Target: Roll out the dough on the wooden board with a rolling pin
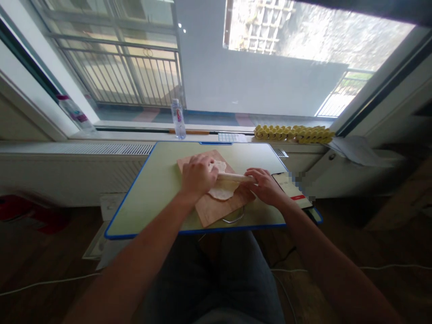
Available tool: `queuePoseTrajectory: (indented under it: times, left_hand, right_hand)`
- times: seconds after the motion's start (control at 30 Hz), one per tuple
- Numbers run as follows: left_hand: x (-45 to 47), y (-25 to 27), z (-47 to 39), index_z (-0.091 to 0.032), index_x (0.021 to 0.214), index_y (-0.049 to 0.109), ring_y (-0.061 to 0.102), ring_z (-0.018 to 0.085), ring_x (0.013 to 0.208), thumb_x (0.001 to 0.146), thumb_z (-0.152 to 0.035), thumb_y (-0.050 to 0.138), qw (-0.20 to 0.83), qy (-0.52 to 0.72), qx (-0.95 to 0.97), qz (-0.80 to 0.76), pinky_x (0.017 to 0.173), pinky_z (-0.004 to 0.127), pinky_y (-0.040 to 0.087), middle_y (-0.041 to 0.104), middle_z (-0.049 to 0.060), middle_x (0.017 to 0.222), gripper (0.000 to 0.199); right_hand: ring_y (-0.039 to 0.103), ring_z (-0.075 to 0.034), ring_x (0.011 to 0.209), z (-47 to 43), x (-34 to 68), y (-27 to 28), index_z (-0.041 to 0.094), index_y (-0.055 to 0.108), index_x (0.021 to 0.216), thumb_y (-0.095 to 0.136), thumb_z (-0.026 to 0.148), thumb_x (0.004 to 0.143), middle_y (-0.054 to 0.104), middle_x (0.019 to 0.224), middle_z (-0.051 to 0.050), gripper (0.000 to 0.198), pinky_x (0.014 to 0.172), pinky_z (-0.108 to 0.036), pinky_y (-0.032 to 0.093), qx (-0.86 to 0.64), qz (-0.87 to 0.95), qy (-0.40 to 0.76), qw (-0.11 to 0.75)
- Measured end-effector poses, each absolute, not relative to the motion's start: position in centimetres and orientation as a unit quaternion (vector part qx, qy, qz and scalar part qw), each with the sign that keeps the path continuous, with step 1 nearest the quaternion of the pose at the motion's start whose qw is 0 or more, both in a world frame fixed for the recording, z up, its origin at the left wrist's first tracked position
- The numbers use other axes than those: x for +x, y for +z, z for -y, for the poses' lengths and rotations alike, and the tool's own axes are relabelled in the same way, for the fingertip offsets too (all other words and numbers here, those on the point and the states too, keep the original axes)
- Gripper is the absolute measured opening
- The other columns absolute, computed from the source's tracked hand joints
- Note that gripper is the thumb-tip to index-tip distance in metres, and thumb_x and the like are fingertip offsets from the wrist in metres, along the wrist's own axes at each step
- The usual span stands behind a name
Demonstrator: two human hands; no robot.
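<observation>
A pale wooden rolling pin (234, 177) lies across a flat, uneven sheet of dough (223, 192). My left hand (199, 173) is closed over the pin's left end, covering it. Around the right end my right hand (262, 182) has its fingers wrapped. Part of the dough shows both beyond the pin and on the near side of it. Underneath is a wooden board (211, 211), set at an angle on a small table (141, 198) with a blue edge. A metal handle (235, 219) sticks out below the board's near side.
A phone or tablet (290, 185) lies by my right forearm. On the windowsill stand a clear bottle (178, 121) and, leaning at the left, another bottle (76, 114). Yellow wavy material (293, 133) and papers (353, 150) sit at the right. A cable (50, 282) crosses the floor.
</observation>
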State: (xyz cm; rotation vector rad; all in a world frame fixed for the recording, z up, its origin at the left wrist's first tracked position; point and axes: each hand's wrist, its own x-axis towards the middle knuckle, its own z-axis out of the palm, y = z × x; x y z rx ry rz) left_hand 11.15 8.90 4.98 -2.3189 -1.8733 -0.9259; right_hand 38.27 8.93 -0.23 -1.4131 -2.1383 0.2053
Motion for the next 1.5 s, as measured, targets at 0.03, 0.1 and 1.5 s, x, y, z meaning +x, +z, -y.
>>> queuePoseTrajectory:
  times: [0.03,0.1,1.5]
  left_hand:
    - [10.4,4.6,-10.7,-0.025,0.111,0.072,0.062,0.029,0.119,0.095,-0.034,0.057,0.005,-0.284,-0.728,0.624,0.103,0.045,0.047,0.072,0.008,0.122,0.023]
    - [9.4,3.6,-13.5,-0.025,0.116,0.071,0.061,0.030,0.123,0.094,-0.035,0.058,-0.019,-0.251,-0.712,0.656,0.106,0.046,0.047,0.070,0.010,0.127,0.027]
    - [9.9,3.0,-16.4,-0.034,0.165,0.034,0.025,0.034,0.159,0.104,-0.058,0.020,-0.085,-0.044,-0.788,0.608,0.127,0.065,0.014,0.026,0.004,0.176,0.067]
  right_hand:
    - [0.059,-0.031,0.126,-9.0,38.1,-0.3,0.028,0.074,0.115,0.071,0.040,0.090,0.070,0.133,-0.009,0.028,0.112,-0.052,0.045,-0.528,0.793,0.087,0.291]
    - [0.062,-0.029,0.124,-9.3,37.7,-0.2,0.027,0.075,0.108,0.076,0.040,0.085,0.071,0.130,-0.008,0.026,0.111,-0.049,0.045,-0.530,0.781,0.119,0.309]
    - [0.049,-0.037,0.143,-8.1,34.7,0.4,0.024,0.057,0.149,0.031,0.042,0.106,0.058,0.155,-0.011,0.053,0.119,-0.059,0.035,-0.651,0.743,0.059,0.144]
